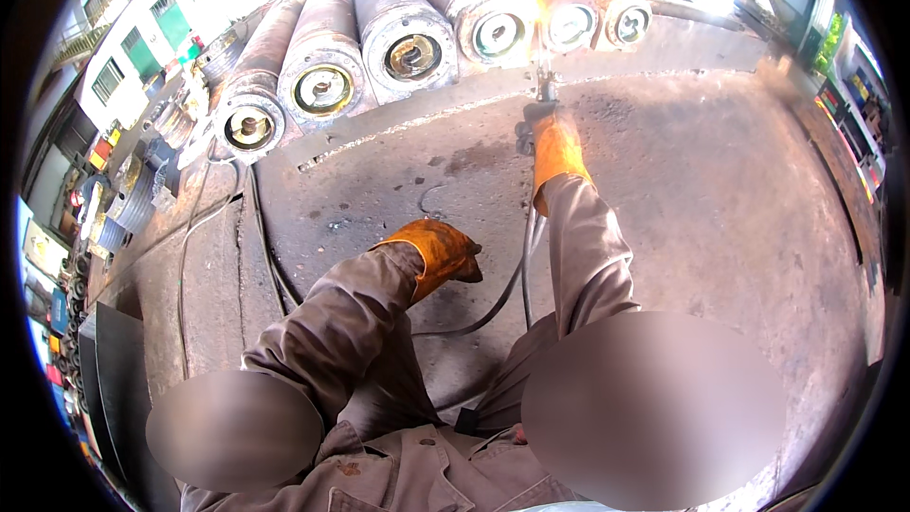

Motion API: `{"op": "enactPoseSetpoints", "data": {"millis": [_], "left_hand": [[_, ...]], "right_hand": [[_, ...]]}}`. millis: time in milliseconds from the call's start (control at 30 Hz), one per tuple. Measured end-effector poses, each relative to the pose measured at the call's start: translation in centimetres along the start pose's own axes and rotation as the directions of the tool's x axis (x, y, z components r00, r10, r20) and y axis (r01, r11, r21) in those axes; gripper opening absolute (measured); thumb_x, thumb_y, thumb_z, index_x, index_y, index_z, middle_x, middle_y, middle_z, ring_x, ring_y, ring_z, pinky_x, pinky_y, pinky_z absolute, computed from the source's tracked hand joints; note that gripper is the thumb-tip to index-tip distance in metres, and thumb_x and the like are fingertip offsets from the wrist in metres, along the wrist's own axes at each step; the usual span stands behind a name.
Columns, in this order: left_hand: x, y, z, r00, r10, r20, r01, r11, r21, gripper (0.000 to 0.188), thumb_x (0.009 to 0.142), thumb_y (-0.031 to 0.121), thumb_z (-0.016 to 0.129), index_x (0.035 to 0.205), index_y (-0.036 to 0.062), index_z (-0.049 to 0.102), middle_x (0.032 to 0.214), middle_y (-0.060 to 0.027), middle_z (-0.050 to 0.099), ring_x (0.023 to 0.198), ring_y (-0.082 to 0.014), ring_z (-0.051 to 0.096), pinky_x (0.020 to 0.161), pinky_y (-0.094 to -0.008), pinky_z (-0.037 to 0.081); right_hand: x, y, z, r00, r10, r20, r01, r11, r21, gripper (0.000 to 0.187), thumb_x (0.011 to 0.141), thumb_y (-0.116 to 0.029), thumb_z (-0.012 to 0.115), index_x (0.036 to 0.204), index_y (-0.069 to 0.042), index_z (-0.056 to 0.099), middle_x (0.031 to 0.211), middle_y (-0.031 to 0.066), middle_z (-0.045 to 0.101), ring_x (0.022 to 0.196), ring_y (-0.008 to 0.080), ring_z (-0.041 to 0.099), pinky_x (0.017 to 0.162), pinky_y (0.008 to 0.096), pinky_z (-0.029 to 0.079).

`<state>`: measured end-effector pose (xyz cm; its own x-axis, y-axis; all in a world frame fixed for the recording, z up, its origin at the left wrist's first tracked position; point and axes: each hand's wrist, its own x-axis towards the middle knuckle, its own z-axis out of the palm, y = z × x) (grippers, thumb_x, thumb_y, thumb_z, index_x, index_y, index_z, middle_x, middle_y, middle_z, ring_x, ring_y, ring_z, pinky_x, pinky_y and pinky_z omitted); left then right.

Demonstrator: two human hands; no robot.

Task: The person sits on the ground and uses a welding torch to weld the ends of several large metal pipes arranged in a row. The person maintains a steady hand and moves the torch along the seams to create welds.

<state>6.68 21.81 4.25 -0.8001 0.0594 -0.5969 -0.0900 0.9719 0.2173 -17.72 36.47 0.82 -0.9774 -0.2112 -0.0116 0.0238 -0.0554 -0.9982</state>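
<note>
My right hand (543, 133), in an orange-cuffed work glove with a dark front, is closed around a gas torch (546, 87). From the torch a bright orange flame (541, 9) rises by the end of a thick rusty cylinder (570, 27) on the far right side of the row. Hoses (528, 265) run down from below that hand. My left hand (444, 258), gloved in orange too, hangs in front of my left leg, apart from the cylinders. Its fingers are mostly hidden by the glove, so their pose is unclear.
Several heavy cylinders (327, 47) lie side by side with round, ringed ends facing me. A raised metal edge (417, 112) runs in front of them. Dark hoses (265, 246) trail over the stained floor (701, 199). Wire coils (133, 194) and clutter stand at left.
</note>
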Motion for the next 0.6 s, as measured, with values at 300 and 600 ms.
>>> {"op": "enactPoseSetpoints", "data": {"millis": [300,600], "left_hand": [[1.8,-1.7,1.5,0.997,0.068,-0.041,-0.067,0.997,0.034,0.07,0.113,0.052,0.078,0.172,0.0159,0.068,0.165,-0.0168,0.076,0.154,-0.041,0.07,0.129,-0.0503,0.054],[-0.3,1.2,-0.9,0.999,0.034,0.001,-0.034,0.998,0.056,0.069,0.115,0.05,0.077,0.173,0.0139,0.067,0.166,-0.0166,0.075,0.156,-0.041,0.068,0.131,-0.0487,0.053]], "right_hand": [[0.8,0.1,0.7,0.998,0.056,-0.012,-0.053,0.98,0.191,0.028,0.114,-0.027,0.072,0.125,-0.003,0.08,0.092,0.0106,0.082,0.069,0.0215,0.07,0.065,0.0391,0.054],[-0.4,-0.9,-1.1,0.998,0.057,-0.013,-0.054,0.983,0.178,0.027,0.116,-0.023,0.067,0.123,-0.001,0.081,0.089,0.0101,0.08,0.068,0.019,0.069,0.062,0.0355,0.052]]}}
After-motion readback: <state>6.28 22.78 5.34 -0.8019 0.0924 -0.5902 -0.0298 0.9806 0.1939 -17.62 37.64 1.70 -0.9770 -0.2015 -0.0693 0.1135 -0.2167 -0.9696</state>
